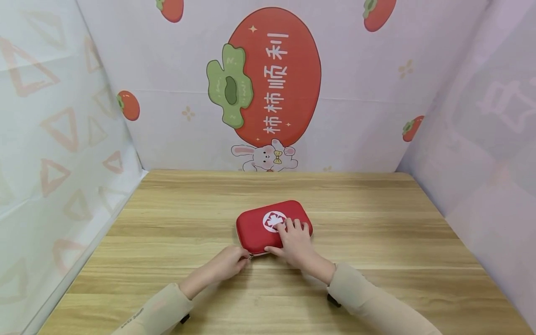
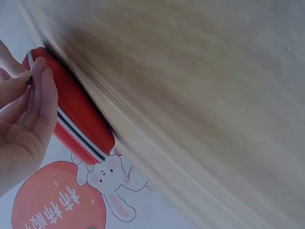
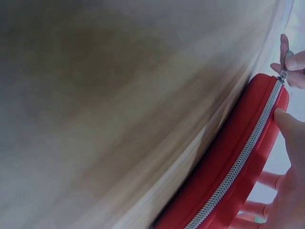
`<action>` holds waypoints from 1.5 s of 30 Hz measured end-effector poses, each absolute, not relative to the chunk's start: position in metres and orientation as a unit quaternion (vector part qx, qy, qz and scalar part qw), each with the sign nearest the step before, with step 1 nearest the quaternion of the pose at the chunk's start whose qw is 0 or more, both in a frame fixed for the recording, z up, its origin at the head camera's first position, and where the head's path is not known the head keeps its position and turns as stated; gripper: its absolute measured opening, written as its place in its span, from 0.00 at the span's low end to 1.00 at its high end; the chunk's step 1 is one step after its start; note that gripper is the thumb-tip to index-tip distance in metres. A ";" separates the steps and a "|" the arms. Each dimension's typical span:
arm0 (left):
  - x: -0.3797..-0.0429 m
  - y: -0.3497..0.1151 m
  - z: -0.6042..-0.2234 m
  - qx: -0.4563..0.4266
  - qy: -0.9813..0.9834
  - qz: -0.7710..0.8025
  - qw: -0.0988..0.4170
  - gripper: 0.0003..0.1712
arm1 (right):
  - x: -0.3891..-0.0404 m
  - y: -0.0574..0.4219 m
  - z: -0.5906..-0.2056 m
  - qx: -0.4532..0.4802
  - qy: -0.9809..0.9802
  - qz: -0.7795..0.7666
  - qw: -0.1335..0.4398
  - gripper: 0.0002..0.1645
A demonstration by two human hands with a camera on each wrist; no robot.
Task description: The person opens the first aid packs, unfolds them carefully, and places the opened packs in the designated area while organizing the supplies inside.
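A red first-aid case [image 1: 255, 228] with a white cross emblem lies on the wooden table, slightly turned. At its front left corner, my left hand [image 1: 229, 264] pinches the metal zipper pull [image 3: 286, 64] between thumb and finger. My right hand [image 1: 297, 244] holds the case from the right, fingertips spread over the lid and thumb against the front edge. Silver teeth of the zipper [image 3: 238, 164] run joined along the front side in the right wrist view. In the left wrist view, the zipper [image 2: 78, 133] on another side shows two silver rows with a dark line between.
The wooden table [image 1: 188, 200] extends around the case on all sides. Behind it hangs a pale cloth [image 1: 167, 135] printed with persimmons and a rabbit. Patterned side cloths [image 1: 63, 139] border the table left and right.
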State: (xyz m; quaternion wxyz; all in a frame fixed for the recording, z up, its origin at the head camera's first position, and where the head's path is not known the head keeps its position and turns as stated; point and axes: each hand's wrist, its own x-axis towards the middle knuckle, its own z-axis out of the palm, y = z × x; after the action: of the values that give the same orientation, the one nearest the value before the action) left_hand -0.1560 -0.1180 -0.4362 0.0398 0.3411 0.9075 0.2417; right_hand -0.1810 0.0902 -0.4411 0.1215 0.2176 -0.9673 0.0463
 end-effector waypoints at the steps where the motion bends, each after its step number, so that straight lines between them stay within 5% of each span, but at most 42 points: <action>1: -0.156 -0.119 -0.436 0.337 0.909 0.240 0.039 0.03 | -0.182 0.090 -0.441 0.221 -0.966 0.046 0.123 0.39; 9: -0.159 -0.133 -0.433 0.284 0.926 0.244 0.048 0.04 | -0.178 0.099 -0.436 0.278 -0.953 0.042 0.116 0.33; 22: -0.180 -0.158 -0.436 0.235 0.934 0.270 -0.005 0.03 | -0.162 0.128 -0.435 0.378 -0.909 0.140 0.102 0.29; 31: -0.208 -0.167 -0.440 0.215 0.938 0.271 -0.001 0.04 | -0.166 0.145 -0.432 0.384 -0.903 0.196 0.003 0.40; 45: -0.232 -0.164 -0.441 0.199 0.937 0.288 -0.006 0.06 | -0.163 0.143 -0.430 0.415 -0.888 0.197 -0.029 0.43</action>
State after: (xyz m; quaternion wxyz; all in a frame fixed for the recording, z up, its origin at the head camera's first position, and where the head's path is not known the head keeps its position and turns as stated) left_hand -0.2324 -0.1638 -0.4406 -0.0063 0.1988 0.9366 0.2883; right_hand -0.1632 0.1429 -0.4295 -0.0293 0.4146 -0.8880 0.1970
